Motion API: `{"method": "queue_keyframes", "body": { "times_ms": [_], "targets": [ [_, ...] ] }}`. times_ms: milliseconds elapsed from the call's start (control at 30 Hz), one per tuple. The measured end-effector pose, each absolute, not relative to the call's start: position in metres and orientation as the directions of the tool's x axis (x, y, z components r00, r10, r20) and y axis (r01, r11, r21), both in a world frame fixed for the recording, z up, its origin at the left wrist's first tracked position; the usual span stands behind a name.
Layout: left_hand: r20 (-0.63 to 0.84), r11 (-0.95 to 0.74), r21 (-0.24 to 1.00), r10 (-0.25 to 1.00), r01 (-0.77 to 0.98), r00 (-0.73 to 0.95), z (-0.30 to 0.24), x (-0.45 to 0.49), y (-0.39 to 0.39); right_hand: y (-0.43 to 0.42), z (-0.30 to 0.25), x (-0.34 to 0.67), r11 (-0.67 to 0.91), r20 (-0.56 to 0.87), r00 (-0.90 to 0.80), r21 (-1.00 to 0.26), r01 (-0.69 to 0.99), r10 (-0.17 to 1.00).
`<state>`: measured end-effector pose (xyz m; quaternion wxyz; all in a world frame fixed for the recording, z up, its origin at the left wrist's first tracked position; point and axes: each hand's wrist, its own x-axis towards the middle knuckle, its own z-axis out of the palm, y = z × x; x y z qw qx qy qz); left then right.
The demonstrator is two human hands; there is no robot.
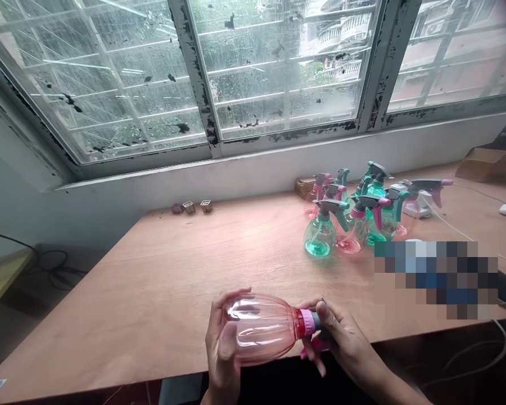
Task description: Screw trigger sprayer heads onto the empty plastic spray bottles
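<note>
A pink see-through spray bottle point(263, 329) lies on its side in the air just over the table's front edge. Its base is in my left hand point(223, 343), whose fingers and thumb wrap round the lower end. At the other end my right hand point(341, 332) closes on the grey and pink spray head, with the thumb near the pink collar point(307, 322). Part of the trigger shows below, between the fingers of my right hand. The collar sits against the bottle's neck; how tightly, I cannot tell.
Several green and pink spray bottles point(319, 236) stand together at the table's back right. Small square brownish objects point(188, 207) sit along the back edge. White cables and a cardboard box point(487, 164) are at the right. A window point(278, 73) runs behind the wooden table point(152, 287).
</note>
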<state>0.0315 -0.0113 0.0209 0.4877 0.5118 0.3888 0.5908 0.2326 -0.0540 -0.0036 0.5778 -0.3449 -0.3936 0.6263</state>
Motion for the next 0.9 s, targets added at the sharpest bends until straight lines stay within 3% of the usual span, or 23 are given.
{"method": "queue_keyframes", "body": {
  "times_ms": [100, 167, 300, 400, 467, 600, 733, 900],
  "targets": [
    [0.283, -0.276, 0.959, 0.951, -0.072, 0.128, 0.022, 0.022, 0.0, -0.049, 0.0, 0.243, -0.013, 0.027, -0.092, -0.91, -0.414, 0.995],
    [0.364, -0.4, 0.912, 0.892, 0.093, 0.27, 0.027, 0.013, 0.008, -0.048, 0.005, 0.252, 0.006, 0.031, -0.072, -0.944, -0.329, 0.997],
    [0.438, -0.688, 0.566, 0.717, 0.454, 0.543, 0.037, 0.004, 0.013, -0.051, 0.019, 0.268, 0.087, 0.09, -0.037, -0.994, -0.061, 0.995],
    [0.461, -0.758, 0.389, 0.652, 0.523, 0.602, 0.039, 0.011, 0.017, -0.057, 0.027, 0.272, 0.161, 0.158, -0.045, -0.985, 0.06, 0.986],
    [0.469, -0.737, 0.427, 0.675, 0.523, 0.569, 0.039, 0.018, 0.027, -0.059, 0.03, 0.273, 0.234, 0.231, -0.064, -0.971, 0.045, 0.971],
    [0.309, -0.527, 0.735, 0.82, 0.427, 0.481, 0.034, 0.037, 0.067, -0.057, 0.022, 0.275, 0.359, 0.359, -0.025, -0.932, 0.049, 0.933],
    [0.249, -0.447, 0.805, 0.851, 0.39, 0.462, 0.023, 0.067, 0.123, -0.047, 0.002, 0.276, 0.265, 0.28, -0.012, -0.893, 0.363, 0.96],
    [0.29, -0.47, 0.802, 0.845, 0.368, 0.448, 0.007, 0.128, 0.187, -0.035, -0.016, 0.272, 0.285, 0.285, -0.124, -0.639, 0.715, 0.95]
  ]
}}
